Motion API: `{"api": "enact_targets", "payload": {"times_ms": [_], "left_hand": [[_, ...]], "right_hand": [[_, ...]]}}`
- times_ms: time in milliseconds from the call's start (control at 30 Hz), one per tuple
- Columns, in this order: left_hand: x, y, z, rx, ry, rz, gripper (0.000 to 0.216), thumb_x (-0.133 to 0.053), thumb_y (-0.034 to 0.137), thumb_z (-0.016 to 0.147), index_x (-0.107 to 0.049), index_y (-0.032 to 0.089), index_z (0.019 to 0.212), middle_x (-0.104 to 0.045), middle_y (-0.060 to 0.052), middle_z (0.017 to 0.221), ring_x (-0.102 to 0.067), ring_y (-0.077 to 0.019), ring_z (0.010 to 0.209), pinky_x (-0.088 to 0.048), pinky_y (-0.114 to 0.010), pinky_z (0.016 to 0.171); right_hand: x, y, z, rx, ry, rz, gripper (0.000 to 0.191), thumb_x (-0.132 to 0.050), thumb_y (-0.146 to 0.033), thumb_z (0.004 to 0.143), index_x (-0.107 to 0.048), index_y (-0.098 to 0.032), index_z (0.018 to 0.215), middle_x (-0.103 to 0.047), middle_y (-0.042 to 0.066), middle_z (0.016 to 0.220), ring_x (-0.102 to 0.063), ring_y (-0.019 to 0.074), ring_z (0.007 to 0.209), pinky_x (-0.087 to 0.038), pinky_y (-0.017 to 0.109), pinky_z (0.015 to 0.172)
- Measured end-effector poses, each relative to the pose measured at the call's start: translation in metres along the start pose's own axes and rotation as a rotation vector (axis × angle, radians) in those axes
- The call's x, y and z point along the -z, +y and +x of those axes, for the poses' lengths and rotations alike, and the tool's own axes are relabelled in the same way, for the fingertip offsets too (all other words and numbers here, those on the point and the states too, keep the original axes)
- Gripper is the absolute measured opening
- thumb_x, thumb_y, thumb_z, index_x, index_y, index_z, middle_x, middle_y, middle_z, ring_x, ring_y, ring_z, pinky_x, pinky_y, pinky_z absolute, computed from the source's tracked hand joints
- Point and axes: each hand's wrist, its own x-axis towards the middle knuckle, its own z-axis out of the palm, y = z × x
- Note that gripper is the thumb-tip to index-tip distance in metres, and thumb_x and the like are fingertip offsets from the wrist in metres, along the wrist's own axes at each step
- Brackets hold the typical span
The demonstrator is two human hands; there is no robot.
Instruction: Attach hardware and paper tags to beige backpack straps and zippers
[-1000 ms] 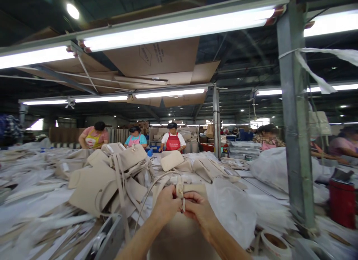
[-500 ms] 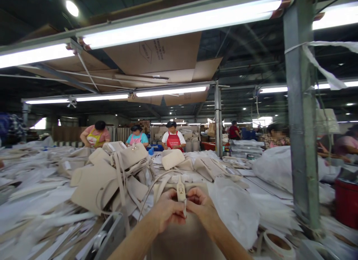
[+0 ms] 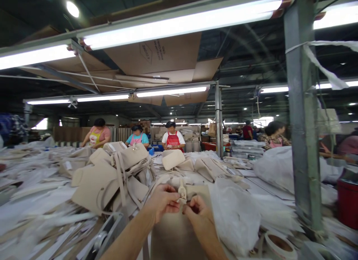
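My left hand (image 3: 161,202) and my right hand (image 3: 197,211) meet low in the middle of the view, both closed in a pinch on a small beige strap tab (image 3: 182,193) with a metal stud. The tab belongs to a beige handbag (image 3: 179,234) lying in front of me under my forearms. A thin white strip hangs from the pinch between the two hands. To the left lies a heap of finished beige handbags (image 3: 112,178) with long straps.
White plastic bags (image 3: 235,211) and paper sheets (image 3: 36,211) cover the table. A tape roll (image 3: 279,245) lies at the lower right beside a grey steel post (image 3: 303,140). A red bin (image 3: 348,202) stands at the right. Several people in aprons work at the far end.
The tab has tilted and dropped a little, and my right hand has slid lower and nearer to me. The view has shifted slightly to the right.
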Motion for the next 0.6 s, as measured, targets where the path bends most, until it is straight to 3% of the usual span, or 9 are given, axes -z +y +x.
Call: {"api": "enact_targets", "payload": {"times_ms": [67,167,267,400,467,600], "left_hand": [[-0.008,-0.010,-0.008,-0.120,0.053,-0.035,0.024,-0.067,0.029,0.063,-0.048,0.020,0.073,-0.062,0.002,0.064,-0.060,-0.0130,0.060,-0.051,-0.029,0.064],[-0.014,-0.028,-0.018,-0.453,0.079,0.110,0.012,-0.059,0.019,0.069,-0.052,0.019,0.079,-0.060,0.001,0.074,-0.061,-0.0152,0.071,-0.050,-0.029,0.069],[-0.008,-0.043,-0.019,-0.784,0.141,0.574,0.015,-0.052,0.011,0.077,-0.059,0.020,0.086,-0.062,-0.003,0.084,-0.060,-0.0179,0.078,-0.046,-0.029,0.069],[0.000,-0.047,-0.012,-1.134,0.302,1.174,0.019,-0.046,0.012,0.087,-0.060,0.021,0.078,-0.061,-0.005,0.079,-0.057,-0.0210,0.074,-0.041,-0.031,0.064],[-0.004,-0.042,-0.009,-1.179,0.341,1.248,0.019,-0.047,0.012,0.087,-0.058,0.021,0.074,-0.060,-0.004,0.079,-0.056,-0.0213,0.075,-0.040,-0.032,0.066],[-0.018,-0.023,-0.006,-0.889,0.445,0.974,0.018,-0.043,0.015,0.089,-0.053,0.021,0.075,-0.057,-0.003,0.083,-0.055,-0.0192,0.077,-0.040,-0.031,0.069]], "right_hand": [[-0.002,0.002,0.005,-0.010,0.006,0.077,0.023,-0.062,-0.035,0.060,-0.041,-0.025,0.062,-0.043,-0.007,0.053,-0.039,0.0127,0.052,-0.031,0.027,0.051],[-0.002,0.007,0.005,0.013,0.002,0.126,0.020,-0.063,-0.035,0.061,-0.046,-0.023,0.061,-0.046,-0.006,0.055,-0.042,0.0126,0.052,-0.034,0.026,0.051],[0.000,0.010,0.001,0.022,-0.025,0.142,0.019,-0.063,-0.036,0.063,-0.049,-0.022,0.062,-0.048,-0.005,0.056,-0.045,0.0135,0.053,-0.038,0.026,0.053],[0.003,0.005,-0.004,0.047,-0.064,0.074,0.022,-0.063,-0.039,0.066,-0.049,-0.023,0.061,-0.047,-0.004,0.056,-0.047,0.0145,0.054,-0.040,0.026,0.054],[0.002,0.008,-0.008,0.090,-0.095,0.003,0.020,-0.060,-0.039,0.070,-0.052,-0.022,0.063,-0.049,-0.003,0.058,-0.048,0.0148,0.055,-0.041,0.026,0.054],[-0.009,0.040,-0.023,0.290,-0.098,-0.157,0.003,-0.057,-0.026,0.067,-0.058,-0.023,0.067,-0.055,-0.002,0.061,-0.048,0.0136,0.055,-0.039,0.024,0.054]]}}
